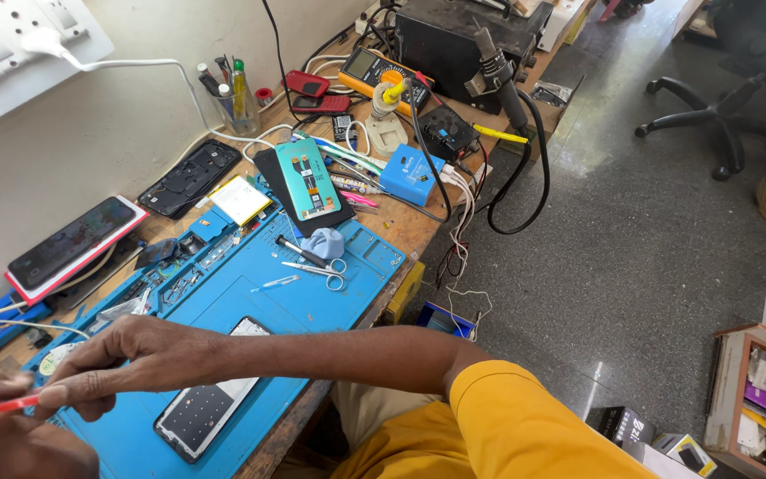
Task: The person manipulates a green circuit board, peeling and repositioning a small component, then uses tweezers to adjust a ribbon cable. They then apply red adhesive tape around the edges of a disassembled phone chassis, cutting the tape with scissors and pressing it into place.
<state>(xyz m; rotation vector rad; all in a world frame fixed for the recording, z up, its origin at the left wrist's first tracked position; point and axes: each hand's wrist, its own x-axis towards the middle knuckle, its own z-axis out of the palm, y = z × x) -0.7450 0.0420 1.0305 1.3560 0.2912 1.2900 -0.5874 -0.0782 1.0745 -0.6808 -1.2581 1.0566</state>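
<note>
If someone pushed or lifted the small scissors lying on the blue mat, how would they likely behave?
The scissors look thin and metal, so probably stiff and light. Lying flat on the blue mat, they should slide rather than roll. Their slightly parted blades might swing on lifting.

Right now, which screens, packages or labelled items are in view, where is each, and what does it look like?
Phone screen: left by the wall, dark, on a red-edged white base.
Phone panel: on the blue mat, under the right hand, black with a white end.
Teal phone part: mid-bench, upright rectangle.
Meter: far bench, orange case, grey display.
Small boxes: floor, lower right, dark and white.
Left hand: holds a red tool.
</note>
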